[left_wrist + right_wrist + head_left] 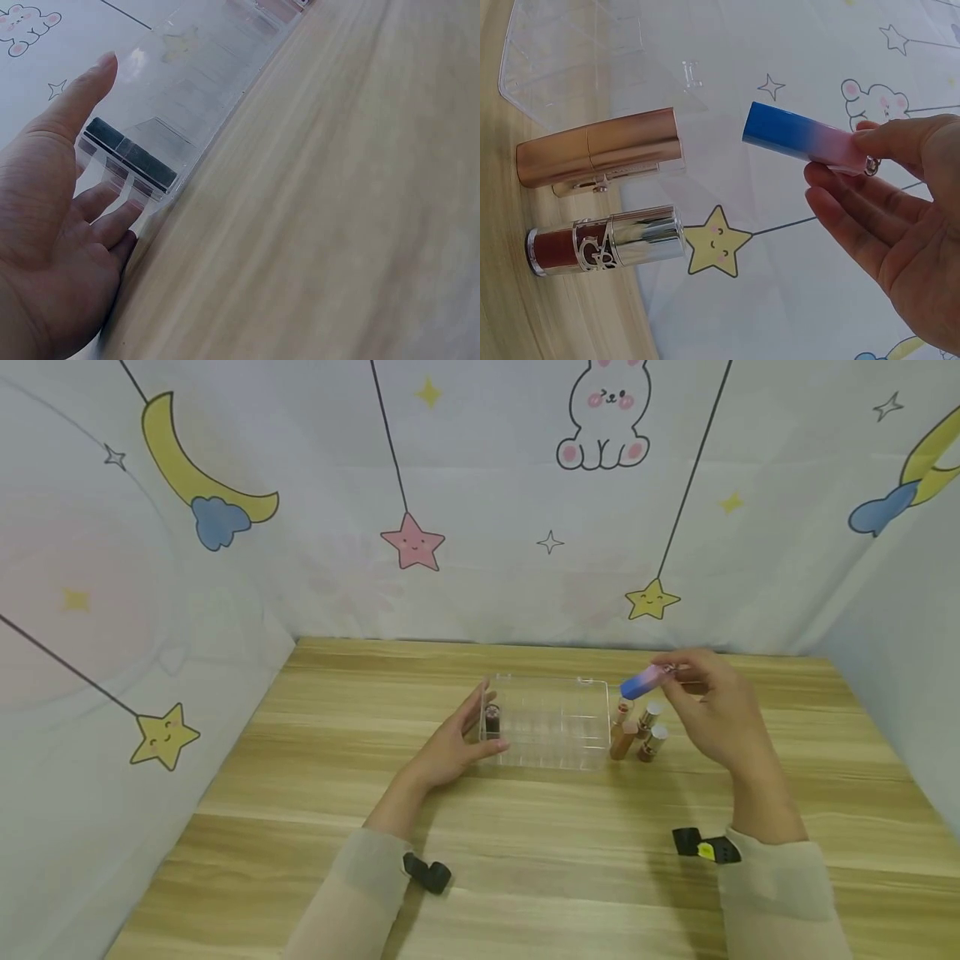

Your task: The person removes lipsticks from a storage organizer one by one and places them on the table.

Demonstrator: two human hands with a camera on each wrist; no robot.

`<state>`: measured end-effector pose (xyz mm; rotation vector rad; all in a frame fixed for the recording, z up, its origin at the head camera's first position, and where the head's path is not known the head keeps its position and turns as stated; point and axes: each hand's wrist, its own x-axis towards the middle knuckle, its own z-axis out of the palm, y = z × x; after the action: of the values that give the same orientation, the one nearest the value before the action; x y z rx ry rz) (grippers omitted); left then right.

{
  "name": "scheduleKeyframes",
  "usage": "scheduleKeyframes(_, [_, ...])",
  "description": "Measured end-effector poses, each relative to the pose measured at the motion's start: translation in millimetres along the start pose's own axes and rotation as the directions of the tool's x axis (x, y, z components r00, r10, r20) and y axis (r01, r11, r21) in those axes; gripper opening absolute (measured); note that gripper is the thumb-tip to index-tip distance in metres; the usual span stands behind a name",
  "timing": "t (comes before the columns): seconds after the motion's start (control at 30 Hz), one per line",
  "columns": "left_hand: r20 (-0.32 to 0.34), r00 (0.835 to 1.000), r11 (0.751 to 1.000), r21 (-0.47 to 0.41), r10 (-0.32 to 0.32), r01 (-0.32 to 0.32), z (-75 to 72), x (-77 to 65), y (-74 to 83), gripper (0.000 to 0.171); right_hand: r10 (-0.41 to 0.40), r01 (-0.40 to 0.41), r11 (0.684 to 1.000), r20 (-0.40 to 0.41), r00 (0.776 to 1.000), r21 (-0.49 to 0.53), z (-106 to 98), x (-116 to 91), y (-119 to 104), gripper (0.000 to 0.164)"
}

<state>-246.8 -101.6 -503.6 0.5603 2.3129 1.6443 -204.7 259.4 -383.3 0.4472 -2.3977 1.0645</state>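
A clear plastic compartment box [551, 727] sits on the table. My left hand [447, 745] holds its left end, thumb at the front and fingers round the side. Inside the leftmost part stands a dark lipstick tube [492, 720], also visible through the wall in the left wrist view [129, 154]. My right hand [716, 706] pinches a blue-to-pink lipstick tube [802, 139] by its pink end, between thumb and fingers. That tube is tilted in the air, just right of the box. Below it stand a rose-gold lipstick [600, 146] and a silver-capped lip gloss [604, 240].
Several lip tubes, among them another silver-capped one [649, 714], stand close together against the box's right side. The wood-grain table [555, 860] reaches back to a printed white curtain [510, 593], with more curtain at both sides.
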Motion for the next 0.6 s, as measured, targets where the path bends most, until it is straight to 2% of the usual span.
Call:
scheduleKeyframes(0.3, [-0.004, 1.000, 1.000, 0.018, -0.020, 0.020, 0.0, -1.4, -0.6, 0.104, 0.114, -0.109, 0.991, 0.056, 0.992, -0.075, -8, -2, 3, 0.027])
scheduleKeyframes(0.6, [-0.007, 1.000, 0.999, 0.030, -0.014, 0.015, -0.3, -1.0, 1.3, 0.105, 0.098, -0.094, 0.993, 0.041, 0.994, -0.074, -11, -2, 8, 0.027])
